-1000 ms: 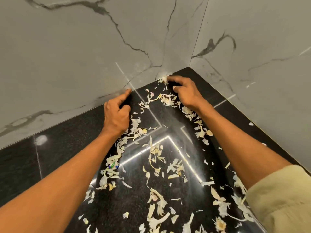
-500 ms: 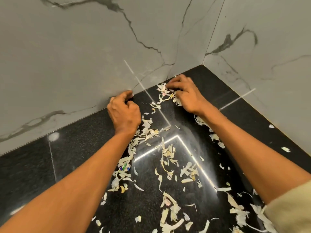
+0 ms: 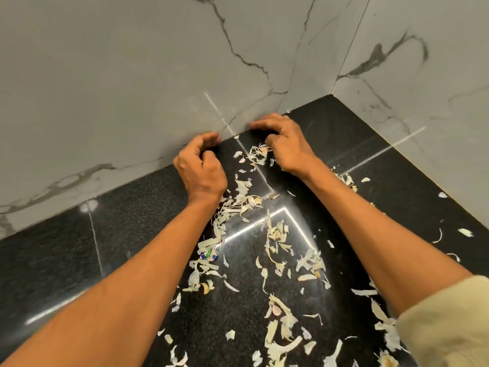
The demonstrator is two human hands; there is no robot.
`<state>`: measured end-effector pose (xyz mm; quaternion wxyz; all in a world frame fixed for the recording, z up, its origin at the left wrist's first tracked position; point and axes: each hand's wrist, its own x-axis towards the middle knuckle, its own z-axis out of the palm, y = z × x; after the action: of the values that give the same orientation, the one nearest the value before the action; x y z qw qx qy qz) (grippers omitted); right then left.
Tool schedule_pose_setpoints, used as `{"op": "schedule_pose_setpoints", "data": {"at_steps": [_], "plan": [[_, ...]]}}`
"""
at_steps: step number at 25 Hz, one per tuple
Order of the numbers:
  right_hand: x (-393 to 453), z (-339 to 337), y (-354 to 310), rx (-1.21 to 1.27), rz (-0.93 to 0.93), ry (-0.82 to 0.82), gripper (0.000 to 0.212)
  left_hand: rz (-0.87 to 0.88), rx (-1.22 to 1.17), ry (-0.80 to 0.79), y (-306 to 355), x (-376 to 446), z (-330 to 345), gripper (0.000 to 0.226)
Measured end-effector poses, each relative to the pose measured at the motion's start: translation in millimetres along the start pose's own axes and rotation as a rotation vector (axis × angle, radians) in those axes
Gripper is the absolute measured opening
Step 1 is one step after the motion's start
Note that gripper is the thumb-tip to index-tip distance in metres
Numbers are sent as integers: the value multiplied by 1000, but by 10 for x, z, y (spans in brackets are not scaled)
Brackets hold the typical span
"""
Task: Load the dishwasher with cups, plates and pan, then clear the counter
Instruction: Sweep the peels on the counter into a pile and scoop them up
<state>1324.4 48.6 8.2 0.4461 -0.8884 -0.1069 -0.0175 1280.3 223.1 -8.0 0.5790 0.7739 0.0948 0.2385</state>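
mostly peels (image 3: 275, 234), blue-green printed scrap (image 3: 209, 255), writing unreadable

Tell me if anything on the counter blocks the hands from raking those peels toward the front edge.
Nothing visible does. Both the left hand and right hand sit behind the peels, and the black counter toward the near edge holds only scraps.

Grey-veined marble walls (image 3: 132, 75) meet in a corner.

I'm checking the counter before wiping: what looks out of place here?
Pale peel scraps litter the black counter between both hands, and a small blue-green wrapper bit lies among them.
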Motion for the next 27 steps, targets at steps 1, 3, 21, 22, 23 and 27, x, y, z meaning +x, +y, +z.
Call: {"op": "schedule_pose_setpoints", "data": {"at_steps": [1,3,21,22,23,27], "plan": [[7,37,-21,-110,-55,-89,53,-21,11,39,10,-4,7,46],[-19,113,-81,-192,-112,-203,59,-39,41,70,28,-4,14,45],[-174,161,-294,-466,-267,-298,61,37,48,-108,74,-23,-14,52],[-149,123,-290,-439,-253,-276,57,38,38,-96,56,-23,-6,51],[-118,76,-289,-416,-228,-218,54,32,33,-98,43,-23,-1,51],[28,-145,-106,-537,-45,86,47,48,173,-281,-24,-11,18,53]]}}
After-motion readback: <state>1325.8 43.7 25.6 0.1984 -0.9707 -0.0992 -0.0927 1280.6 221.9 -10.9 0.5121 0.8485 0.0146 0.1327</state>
